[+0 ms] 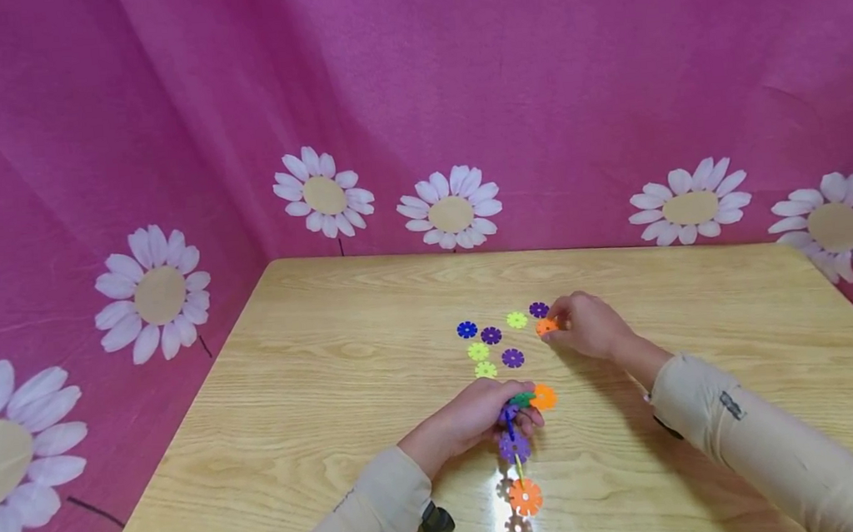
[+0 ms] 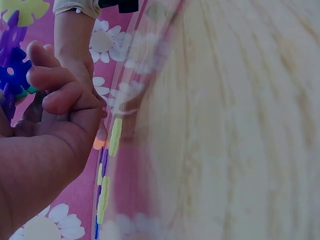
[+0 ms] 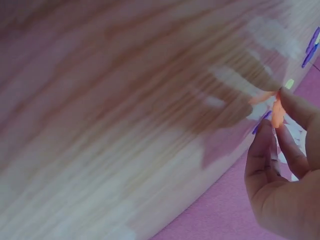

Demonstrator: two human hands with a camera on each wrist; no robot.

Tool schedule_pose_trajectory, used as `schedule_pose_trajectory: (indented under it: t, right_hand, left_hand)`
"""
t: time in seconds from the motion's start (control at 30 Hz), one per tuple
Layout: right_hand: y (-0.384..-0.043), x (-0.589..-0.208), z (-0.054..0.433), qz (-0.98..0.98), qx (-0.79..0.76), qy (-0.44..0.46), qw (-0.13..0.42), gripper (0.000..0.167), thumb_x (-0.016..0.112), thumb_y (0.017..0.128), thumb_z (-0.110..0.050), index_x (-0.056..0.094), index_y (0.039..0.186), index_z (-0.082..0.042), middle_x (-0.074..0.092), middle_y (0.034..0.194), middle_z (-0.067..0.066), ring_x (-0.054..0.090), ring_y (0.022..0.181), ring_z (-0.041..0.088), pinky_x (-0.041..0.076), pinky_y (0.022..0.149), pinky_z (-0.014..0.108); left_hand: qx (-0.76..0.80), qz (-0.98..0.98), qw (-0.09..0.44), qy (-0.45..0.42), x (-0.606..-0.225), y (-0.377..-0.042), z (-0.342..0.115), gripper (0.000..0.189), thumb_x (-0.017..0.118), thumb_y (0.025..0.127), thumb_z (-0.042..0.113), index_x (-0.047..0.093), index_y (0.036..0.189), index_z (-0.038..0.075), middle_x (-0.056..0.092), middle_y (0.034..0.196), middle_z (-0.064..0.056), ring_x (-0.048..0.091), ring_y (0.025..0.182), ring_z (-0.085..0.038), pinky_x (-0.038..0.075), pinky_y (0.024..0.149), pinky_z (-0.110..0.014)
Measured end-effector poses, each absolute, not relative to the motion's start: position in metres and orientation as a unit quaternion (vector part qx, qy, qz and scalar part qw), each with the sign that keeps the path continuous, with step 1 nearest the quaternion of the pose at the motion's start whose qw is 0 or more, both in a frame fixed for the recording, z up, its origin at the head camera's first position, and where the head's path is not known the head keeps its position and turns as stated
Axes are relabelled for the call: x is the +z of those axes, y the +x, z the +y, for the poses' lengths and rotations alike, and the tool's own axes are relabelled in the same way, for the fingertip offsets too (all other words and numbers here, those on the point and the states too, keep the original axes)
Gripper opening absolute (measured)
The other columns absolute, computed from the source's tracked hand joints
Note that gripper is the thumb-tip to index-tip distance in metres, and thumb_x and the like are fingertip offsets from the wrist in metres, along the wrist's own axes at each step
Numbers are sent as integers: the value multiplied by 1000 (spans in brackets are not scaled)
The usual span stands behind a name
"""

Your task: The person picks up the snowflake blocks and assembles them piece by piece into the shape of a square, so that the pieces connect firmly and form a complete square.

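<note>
In the head view, my left hand (image 1: 468,417) holds a chain of notched plastic flower discs above the table. The chain has an orange disc (image 1: 544,396) and a green disc (image 1: 523,399) near the fingers; a purple disc (image 1: 514,448) and another orange disc (image 1: 525,498) hang below. A dark blue disc (image 2: 15,75) of the chain shows beside the curled fingers in the left wrist view. Farther off, my right hand (image 1: 592,326) pinches a single orange flower disc (image 1: 546,327) between thumb and fingertips, just above or at the tabletop. The two hands are apart.
Several loose discs lie on the wooden table (image 1: 292,377), among them a blue disc (image 1: 467,330), a purple disc (image 1: 512,358) and a yellow-green disc (image 1: 478,351). A pink curtain (image 1: 532,82) with white daisies stands behind and to the left.
</note>
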State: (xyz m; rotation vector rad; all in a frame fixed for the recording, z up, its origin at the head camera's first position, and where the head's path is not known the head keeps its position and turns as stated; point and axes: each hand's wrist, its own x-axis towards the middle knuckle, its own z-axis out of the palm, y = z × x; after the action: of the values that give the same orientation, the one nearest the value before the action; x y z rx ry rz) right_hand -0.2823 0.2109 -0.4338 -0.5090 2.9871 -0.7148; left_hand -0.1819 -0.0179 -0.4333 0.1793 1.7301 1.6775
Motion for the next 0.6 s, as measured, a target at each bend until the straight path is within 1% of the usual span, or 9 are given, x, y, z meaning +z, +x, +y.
schedule_pose_trajectory:
  t: [0.13, 0.23, 0.37, 0.6]
  right_hand:
    - [-278, -434, 210, 952, -262, -159, 10, 25, 79, 84, -12, 69, 103, -1, 69, 98, 15, 65, 86, 26, 56, 78, 42]
    - [-276, -433, 212, 946, -283, -156, 8, 21, 78, 85, -9, 69, 103, -2, 71, 98, 15, 68, 88, 28, 58, 78, 41]
    - [-273, -432, 214, 942, -300, -153, 1, 18, 76, 86, -7, 72, 102, -3, 73, 97, 13, 69, 85, 26, 58, 75, 39]
    - [-267, -431, 217, 939, -315, -141, 18, 21, 72, 90, -9, 75, 109, -1, 75, 102, 15, 70, 88, 25, 59, 76, 39]
  left_hand:
    - [649, 670, 354, 68, -434, -182, -18, 49, 53, 100, 41, 74, 89, -2, 67, 69, 2, 62, 63, -8, 49, 58, -19]
    - [650, 670, 353, 67, -434, -182, -17, 49, 54, 99, 41, 74, 90, -3, 67, 70, 1, 62, 64, -8, 51, 60, -20]
    - [653, 667, 353, 64, -434, -182, -16, 49, 54, 99, 40, 74, 91, -4, 67, 70, 1, 63, 64, -8, 52, 63, -20]
    - [651, 671, 349, 60, -435, -181, -16, 48, 54, 99, 40, 74, 91, -3, 68, 70, 2, 64, 64, -7, 53, 62, -19]
